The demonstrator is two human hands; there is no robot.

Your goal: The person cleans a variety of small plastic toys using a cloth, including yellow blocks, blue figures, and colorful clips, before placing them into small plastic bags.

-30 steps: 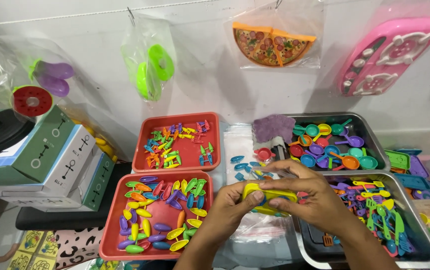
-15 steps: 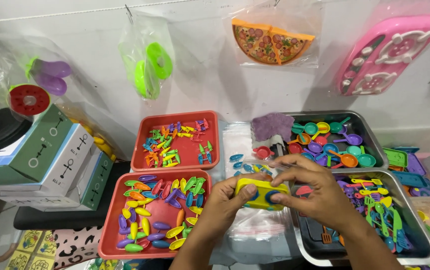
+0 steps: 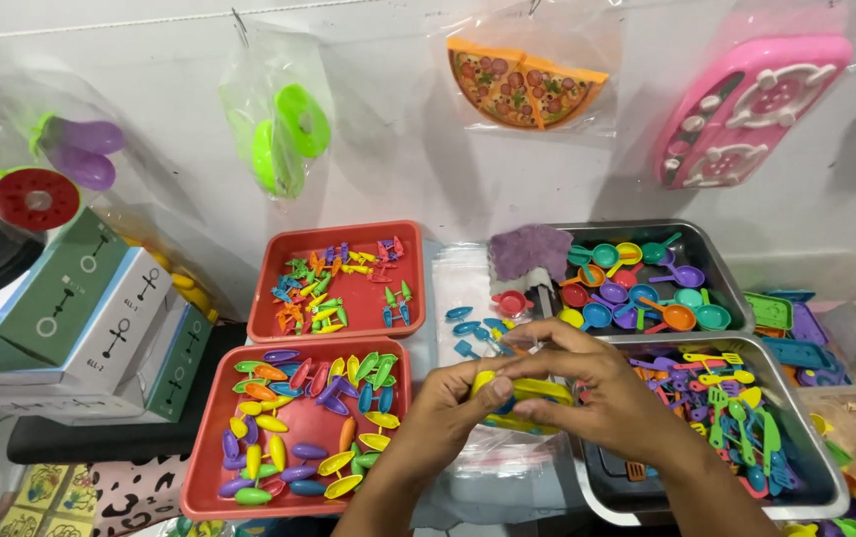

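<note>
Both hands meet on one small yellow toy piece [image 3: 525, 398]: left hand [image 3: 448, 408] pinching its near end, right hand [image 3: 587, 383] curled over the top, fingers clamped. It sits just right of the front red tray [image 3: 204, 477] of coloured spoon-like bits, above clear plastic bags [image 3: 507, 467]. Looks like a fitting or packing step; next needs a steady grip and careful alignment.

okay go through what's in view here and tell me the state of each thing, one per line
left hand: closed on the yellow toy
right hand: closed over the yellow toy
yellow toy: held between both hands
near red tray: holds coloured spoon-like pieces
far red tray: holds small coloured pieces
metal tray: full of toy pans
pizza toy: bagged, hanging
</note>
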